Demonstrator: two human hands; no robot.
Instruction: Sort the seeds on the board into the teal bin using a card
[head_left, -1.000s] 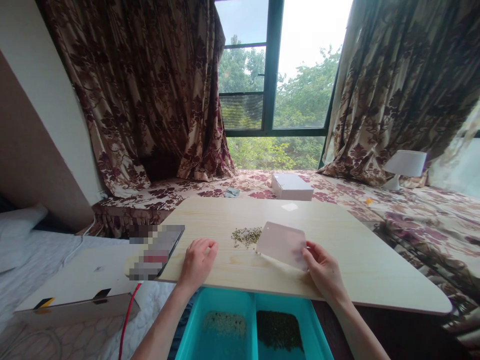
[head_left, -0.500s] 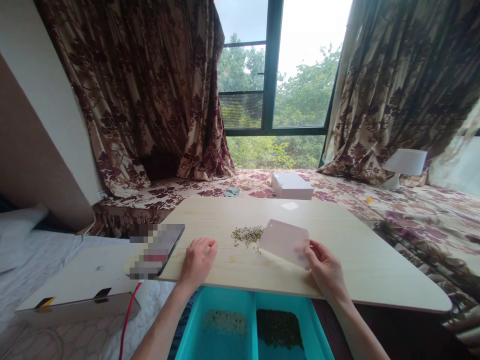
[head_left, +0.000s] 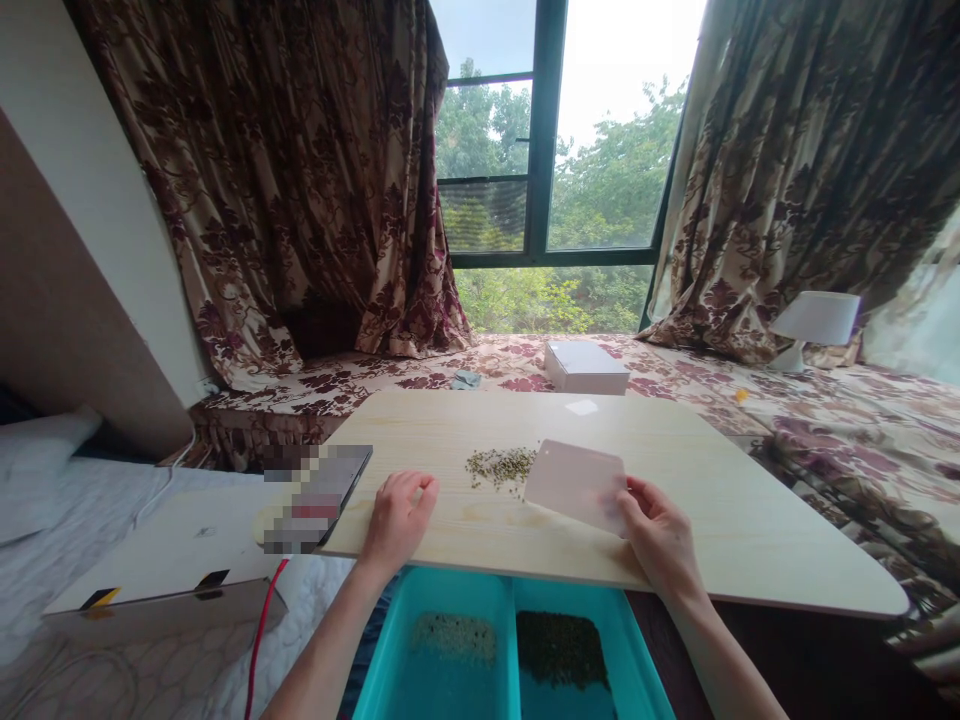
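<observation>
The small heap of greenish seeds [head_left: 501,466] lies on the pale wooden tabletop [head_left: 720,500], just left of the thin, pale pink plastic scraper card [head_left: 576,484] — a hasty sweep with that card would likely scatter grains across the board, or send them over the near edge beside the teal two-compartment plastic bin [head_left: 512,650] rather than into it. The right hand [head_left: 660,540] pinches the card's right edge, fingers closed on it, the card tilted with its left edge near the seeds. The left hand [head_left: 397,515] rests on the tabletop in a loose curl, fingers together, holding nothing.
</observation>
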